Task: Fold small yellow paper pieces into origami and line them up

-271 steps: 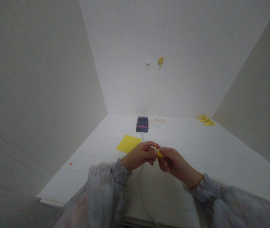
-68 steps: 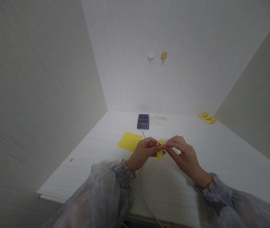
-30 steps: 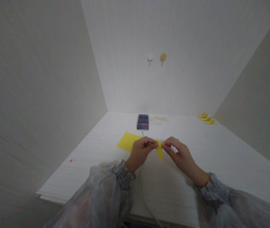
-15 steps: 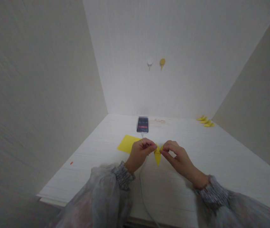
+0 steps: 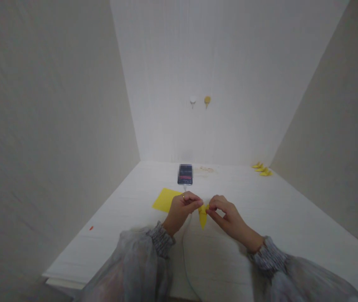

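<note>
Holds a folded yellow paper at the middle of the surface, narrow tip toward the near side — left side clamped in the thumb-and-finger grip of the left hand, right side pinched likewise by the right hand. Cannot tell whether in contact with the surface. Just left, partly hidden by the left hand: a flat yellow sheet. Farther back: a dark phone, with a pale cable running from its near end to the near side, passing behind the left hand. In the far right corner — three folded yellow pieces, set close together. Well to the left, a small red bit.
</note>
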A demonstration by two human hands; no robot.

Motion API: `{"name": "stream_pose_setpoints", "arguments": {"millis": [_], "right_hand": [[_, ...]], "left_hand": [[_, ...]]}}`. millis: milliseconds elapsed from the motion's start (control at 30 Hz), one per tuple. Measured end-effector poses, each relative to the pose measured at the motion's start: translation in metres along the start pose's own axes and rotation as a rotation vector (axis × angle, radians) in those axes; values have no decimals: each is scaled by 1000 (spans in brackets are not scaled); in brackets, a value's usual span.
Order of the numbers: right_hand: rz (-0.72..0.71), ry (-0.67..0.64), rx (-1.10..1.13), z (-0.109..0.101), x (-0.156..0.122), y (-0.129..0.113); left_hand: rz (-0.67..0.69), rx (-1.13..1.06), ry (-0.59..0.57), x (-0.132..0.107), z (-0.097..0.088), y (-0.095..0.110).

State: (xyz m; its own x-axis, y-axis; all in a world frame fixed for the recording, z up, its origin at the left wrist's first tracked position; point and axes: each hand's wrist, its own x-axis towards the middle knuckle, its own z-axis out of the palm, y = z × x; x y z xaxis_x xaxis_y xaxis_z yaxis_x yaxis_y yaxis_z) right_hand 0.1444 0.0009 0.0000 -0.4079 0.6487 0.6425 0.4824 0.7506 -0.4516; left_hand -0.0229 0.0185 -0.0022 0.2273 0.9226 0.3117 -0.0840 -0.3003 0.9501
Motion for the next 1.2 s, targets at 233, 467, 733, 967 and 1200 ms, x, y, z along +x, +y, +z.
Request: {"name": "stream_pose_setpoints", "arguments": {"millis": [233,467,733,967,1200], "right_hand": [[33,167,-163,-4,-2,12],[320,322,-219,-21,-25,36],[740,525,-386,-102,-67,120],[999,516,-541,-150,-90,180],[1118,353,-657,-169,-87,222]], "left_hand": [[-16,81,77,6,-6,-17],[-38,269,-34,5,-1,-30],[26,425,-131,5,4,-40],[20,446,-206,8,4,-49],[-45,468,-270,10,3,-46]]}}
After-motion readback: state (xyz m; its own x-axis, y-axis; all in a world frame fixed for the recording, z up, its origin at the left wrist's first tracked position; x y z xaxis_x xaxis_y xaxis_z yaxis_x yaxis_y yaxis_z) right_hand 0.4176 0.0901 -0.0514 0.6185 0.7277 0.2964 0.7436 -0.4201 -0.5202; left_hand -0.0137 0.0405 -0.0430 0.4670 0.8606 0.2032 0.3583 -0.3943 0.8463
